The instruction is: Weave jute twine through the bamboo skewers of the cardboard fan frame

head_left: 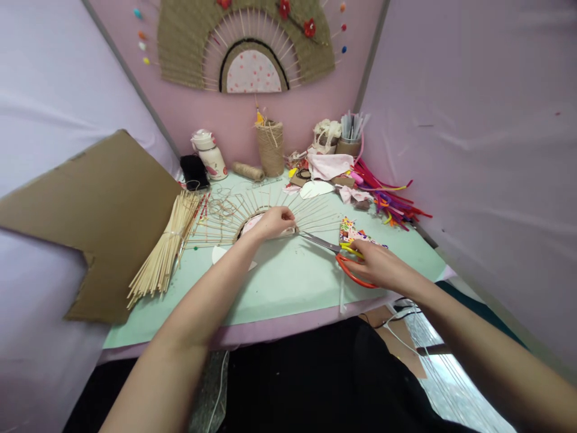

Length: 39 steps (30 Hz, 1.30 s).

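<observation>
A fan frame of thin sticks spread round a pale half-circle centre (250, 225) lies flat on the table. Over the right part of that centre is my left hand (276, 222), its thumb and fingers pinched together; whatever they grip is too small to make out. My right hand (381, 263) holds scissors (321, 242) with red and yellow handles. Their blade tips point left, close to my left fingertips at the lower right corner of the half-circle. A white paper piece (220, 255) lies partly under my left forearm. Flowered fabric (351, 230) lies just beyond my right hand.
A bundle of sticks (164, 252) and brown cardboard (112, 204) are on the left. Behind stand a white bottle (213, 157) and a twine spool (270, 150). Coloured pipe cleaners (394, 201) and fabric scraps (330, 165) lie back right. A finished fan (184, 57) hangs on the wall.
</observation>
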Motion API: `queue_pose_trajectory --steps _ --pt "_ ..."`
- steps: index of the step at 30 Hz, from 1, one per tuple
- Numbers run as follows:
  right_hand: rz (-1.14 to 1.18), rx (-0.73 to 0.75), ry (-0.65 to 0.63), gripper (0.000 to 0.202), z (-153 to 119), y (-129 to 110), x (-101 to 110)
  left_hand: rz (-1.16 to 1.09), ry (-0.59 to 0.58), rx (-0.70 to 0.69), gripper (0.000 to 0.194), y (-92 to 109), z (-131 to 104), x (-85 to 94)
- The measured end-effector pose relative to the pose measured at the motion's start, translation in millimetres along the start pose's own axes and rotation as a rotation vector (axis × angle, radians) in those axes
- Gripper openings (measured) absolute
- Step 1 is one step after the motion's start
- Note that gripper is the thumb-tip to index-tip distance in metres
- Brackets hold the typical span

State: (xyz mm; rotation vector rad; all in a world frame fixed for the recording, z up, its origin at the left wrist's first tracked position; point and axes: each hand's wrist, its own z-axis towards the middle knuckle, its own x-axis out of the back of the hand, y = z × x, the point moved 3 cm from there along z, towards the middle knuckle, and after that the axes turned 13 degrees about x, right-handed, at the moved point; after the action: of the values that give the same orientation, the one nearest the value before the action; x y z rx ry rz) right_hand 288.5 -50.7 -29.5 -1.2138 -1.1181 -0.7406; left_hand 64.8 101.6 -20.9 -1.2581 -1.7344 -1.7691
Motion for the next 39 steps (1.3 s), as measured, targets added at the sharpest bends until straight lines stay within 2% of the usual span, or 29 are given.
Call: queue_pose_trajectory --steps 5,10,12,16,20,22,24,27,30,31,34,36,39 --pt "-0.074 0.029 0.011 0.035 11.1 -8.8 0.2 -0.088 -0.025 -0.079 0.011 -6.8 5.3 -2.0" --pt "-0.058 0.001 -0.019 0.035 5.9 -13.9 1.5 -0.053 -0.04 -0.189 0.012 -1.4 9.9 -8.9" --pt "-0.052 -0.011 -0.034 0.035 3.2 -15.4 1.1 -0.026 -0.037 -0.19 0.013 -1.1 11.6 -8.7" --pt "-0.062 -0.028 -0.04 0.036 -1.0 -20.2 2.0 -0.061 0.073 -0.108 0.021 -12.3 11.5 2.7" --pt "-0.023 -0.043 -0.05 0.04 -5.9 -25.3 5.1 -0.072 0.17 -0.01 0.029 -39.1 -0.4 27.7" --pt "0.023 -0.057 -0.047 0.042 -8.2 -25.1 4.6 -0.013 0.22 0.089 0.037 -57.0 -10.0 44.6" --pt "0.08 -0.068 -0.018 0.042 -10.1 -23.0 1.6 0.034 0.317 0.244 0.043 -75.2 -22.3 62.7" --pt "0.218 -0.089 0.077 0.041 -11.5 -19.3 -5.8 0.01 0.486 0.399 0.043 -91.8 -48.8 79.9" --pt "0.523 -0.13 0.152 0.04 -7.6 -22.2 -14.3 -0.254 0.63 0.355 0.034 -92.7 -82.8 74.8" --pt "0.655 -0.146 0.169 0.039 -4.0 -25.3 -16.8 -0.409 0.63 0.328 0.032 -91.8 -93.4 67.9" --pt "0.971 -0.154 0.248 0.039 16.4 -39.2 -21.8 -0.878 0.493 0.319 0.033 -89.2 -115.9 41.0" --pt "1.016 -0.09 0.31 0.039 36.0 -49.5 -23.2 -1.039 0.511 0.355 0.03 -87.6 -125.5 30.3" --pt "0.864 0.036 0.393 0.039 64.4 -62.5 -24.5 -1.25 0.54 0.433 0.022 -83.4 -134.8 25.3"
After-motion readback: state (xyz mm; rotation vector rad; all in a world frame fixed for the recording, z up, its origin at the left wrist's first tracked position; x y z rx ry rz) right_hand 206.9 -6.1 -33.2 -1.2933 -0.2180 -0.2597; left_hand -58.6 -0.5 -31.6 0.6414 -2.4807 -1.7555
